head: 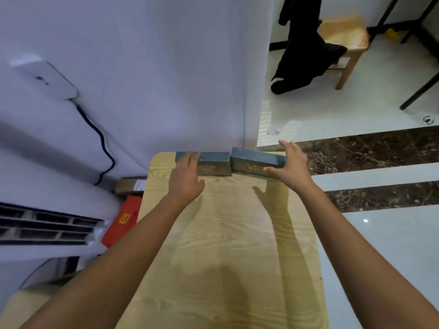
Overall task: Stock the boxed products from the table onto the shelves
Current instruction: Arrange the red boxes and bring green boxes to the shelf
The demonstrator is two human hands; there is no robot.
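Two grey-green boxes with gold print lie end to end at the far edge of the light wooden table (225, 245). My left hand (187, 174) lies flat over the left part of the left box (213, 161), with the fingers on its top and the thumb off its front. My right hand (289, 167) spans the right end of the right box (254, 160). Its thumb touches the front face and its fingers stretch straight past the back edge. The right box sits slightly skewed to the left one. No shelf is in view.
A white wall (166, 79) rises right behind the boxes. An air conditioner (47, 224), a red bag (123, 219) and a cardboard box (130, 185) stand to the table's left. A wooden stool (344, 36) with dark clothing (306, 55) stands on the floor at the far right.
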